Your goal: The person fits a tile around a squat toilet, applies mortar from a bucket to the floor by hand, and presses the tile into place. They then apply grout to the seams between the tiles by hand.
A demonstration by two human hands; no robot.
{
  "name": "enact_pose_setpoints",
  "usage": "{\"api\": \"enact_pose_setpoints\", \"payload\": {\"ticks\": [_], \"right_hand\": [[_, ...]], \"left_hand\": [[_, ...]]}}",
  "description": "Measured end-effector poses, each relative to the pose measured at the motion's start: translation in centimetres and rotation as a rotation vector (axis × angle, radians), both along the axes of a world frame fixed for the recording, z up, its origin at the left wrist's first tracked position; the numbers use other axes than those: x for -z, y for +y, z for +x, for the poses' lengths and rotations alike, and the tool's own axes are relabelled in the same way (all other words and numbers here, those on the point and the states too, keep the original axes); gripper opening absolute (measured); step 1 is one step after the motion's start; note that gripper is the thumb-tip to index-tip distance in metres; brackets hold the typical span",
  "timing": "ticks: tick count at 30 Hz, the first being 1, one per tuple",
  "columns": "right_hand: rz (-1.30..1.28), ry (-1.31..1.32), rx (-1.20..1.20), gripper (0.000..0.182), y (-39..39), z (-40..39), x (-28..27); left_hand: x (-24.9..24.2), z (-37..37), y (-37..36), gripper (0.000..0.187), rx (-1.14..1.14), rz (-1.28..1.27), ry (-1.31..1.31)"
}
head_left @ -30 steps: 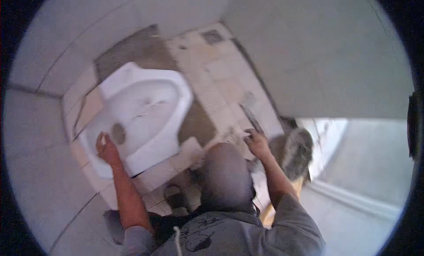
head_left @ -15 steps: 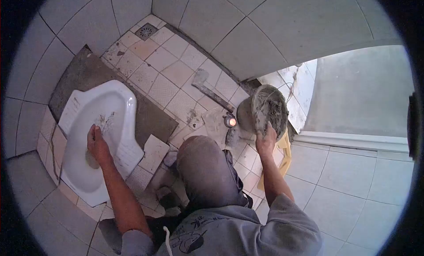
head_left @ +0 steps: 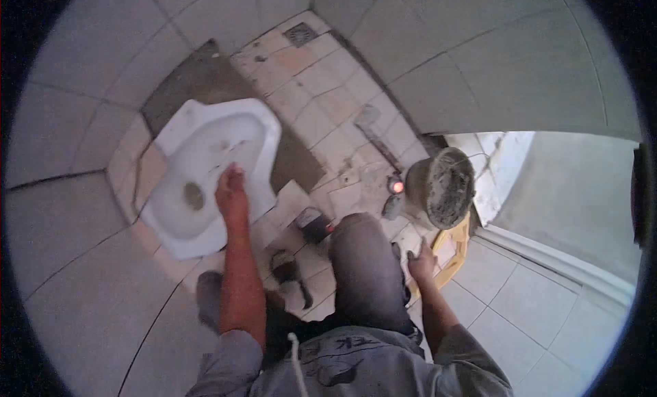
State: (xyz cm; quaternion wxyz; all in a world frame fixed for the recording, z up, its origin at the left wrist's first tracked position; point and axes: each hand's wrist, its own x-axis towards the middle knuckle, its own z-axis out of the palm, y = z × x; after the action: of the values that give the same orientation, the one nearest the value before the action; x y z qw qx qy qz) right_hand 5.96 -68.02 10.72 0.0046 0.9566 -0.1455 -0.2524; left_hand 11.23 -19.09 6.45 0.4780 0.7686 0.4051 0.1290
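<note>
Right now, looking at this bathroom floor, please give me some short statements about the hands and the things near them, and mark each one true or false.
1. The left hand rests on the white squat toilet pan. True.
2. The bucket stands inside the pan. False: it stands on the floor tiles near the doorway, far from the pan.
3. The right hand is inside the bucket. False: it is below the bucket, apart from it.
4. A floor drain sits near the far corner. True.
5. The bucket holds grey mortar. True.
</note>
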Motion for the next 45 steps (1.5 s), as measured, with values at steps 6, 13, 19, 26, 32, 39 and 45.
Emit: {"api": "enact_pose_setpoints", "payload": {"ticks": [6, 13, 19, 26, 32, 39, 45], "right_hand": [[0.146, 0.023, 0.036, 0.062, -2.0, 0.6, -13.2], [0.361, 0.022, 0.092, 0.055, -1.5, 3.2, -23.8], [0.389, 0.094, 0.153, 0.048, -2.0, -1.4, -32.7], [0.331, 0.127, 0.281, 0.052, -6.4, -7.4, -36.2], [0.337, -0.010, 0.447, 0.053, -10.3, -6.4, -39.6], [0.486, -0.209, 0.619, 0.042, -21.2, -6.1, -38.0], [0.599, -0.246, 0.565, 0.036, -37.3, -2.4, -36.1]], "left_hand": [[-8.5, -8.9, 0.8, 0.037, -0.209, -0.387, -0.075], [-19.5, -10.0, 3.7, 0.040, -0.066, -0.143, 0.122], [-27.2, -7.6, 1.5, 0.034, -0.034, -0.409, 0.077], [-29.1, -9.0, -0.7, 0.035, 0.032, -0.451, 0.036], [-27.3, -8.6, -3.5, 0.035, 0.168, -0.428, 0.080], [-35.2, 0.6, -16.5, 0.031, 0.471, -0.164, 0.278], [-38.0, 9.1, -37.3, 0.036, 0.492, -0.399, 0.181]]}}
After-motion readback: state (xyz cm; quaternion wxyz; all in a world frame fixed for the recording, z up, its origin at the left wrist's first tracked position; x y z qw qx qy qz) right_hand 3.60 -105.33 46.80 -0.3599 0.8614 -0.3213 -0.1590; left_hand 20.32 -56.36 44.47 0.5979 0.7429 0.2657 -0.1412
